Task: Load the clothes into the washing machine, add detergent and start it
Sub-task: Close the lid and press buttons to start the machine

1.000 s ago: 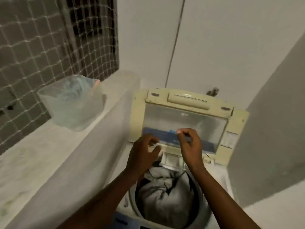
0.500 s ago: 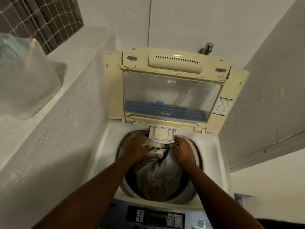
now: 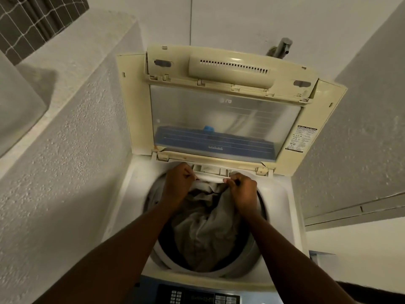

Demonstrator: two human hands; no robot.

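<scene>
Top-loading washing machine point(image 3: 282, 202) at frame centre, lid point(image 3: 221, 102) raised upright at 12 o'clock. Grey clothes point(image 3: 203, 229) heaped in drum. Detergent drawer point(image 3: 211, 175) at drum's 12 o'clock rim, partly pulled out. Left hand point(image 3: 178, 185) fingers clamped on drawer's left end; right hand point(image 3: 242, 191) fingers clamped on its right end. Control panel point(image 3: 197, 297) at 6 o'clock. Tap point(image 3: 281, 47) at 1 o'clock.

Your clothes point(image 3: 203, 229) lie in the washing machine's drum point(image 3: 260, 207); its raised lid point(image 3: 223, 119) stands behind, control panel point(image 3: 197, 297) in front.
</scene>
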